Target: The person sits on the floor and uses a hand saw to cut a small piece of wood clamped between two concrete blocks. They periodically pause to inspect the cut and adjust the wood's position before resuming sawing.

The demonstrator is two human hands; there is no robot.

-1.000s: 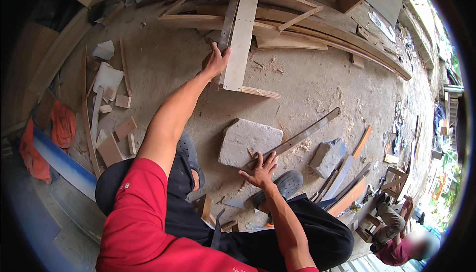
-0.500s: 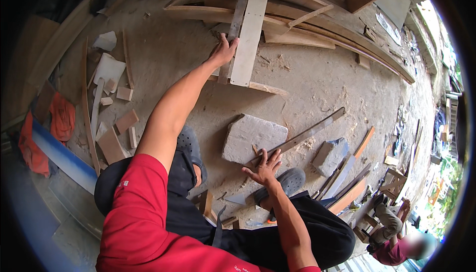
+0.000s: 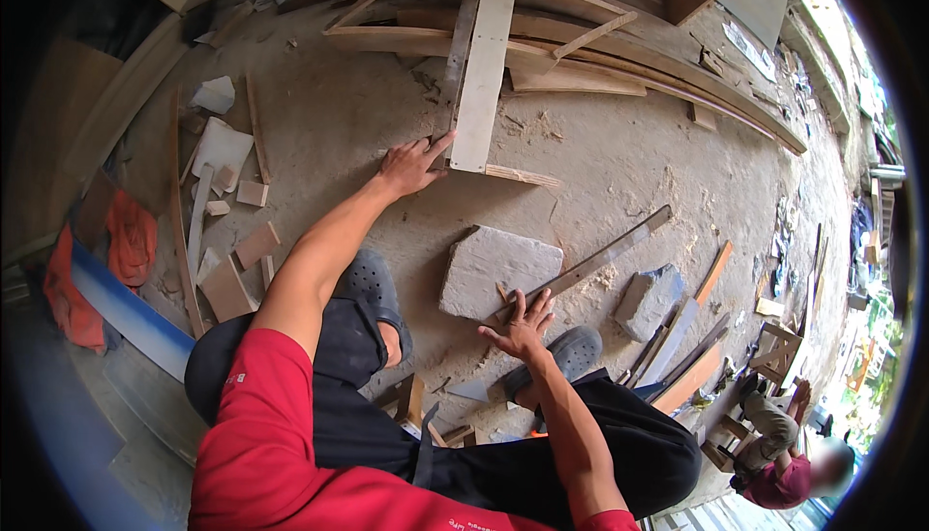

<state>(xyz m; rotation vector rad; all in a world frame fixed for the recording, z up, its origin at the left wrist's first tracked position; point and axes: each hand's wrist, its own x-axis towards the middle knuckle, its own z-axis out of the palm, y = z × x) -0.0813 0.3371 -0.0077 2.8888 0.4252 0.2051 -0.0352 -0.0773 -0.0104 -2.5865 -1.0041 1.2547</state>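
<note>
My left hand (image 3: 414, 165) reaches forward to the near end of a wooden frame, its fingers stretched out and their tips at the frame's edge. A pale board (image 3: 486, 66) with small holes or fixings runs away from me there, with a darker strip (image 3: 464, 37) along its left side. A short crosspiece (image 3: 523, 176) sticks out to the right at the near end. My right hand (image 3: 524, 328) lies with fingers spread over the near end of a long narrow wooden strip (image 3: 610, 252). That strip slants up to the right beside a rough grey block (image 3: 501, 273).
A second grey block (image 3: 648, 303) and several wood lengths (image 3: 689, 337) lie to the right. Offcuts (image 3: 224, 284) and an orange cloth (image 3: 131, 238) are at left. Long planks (image 3: 619, 61) cross the far side. Another person (image 3: 779, 478) sits at the lower right.
My left hand has slid back toward me along the dark strip to the frame's near end, and its fingers have straightened. My right hand stays on the slanting strip.
</note>
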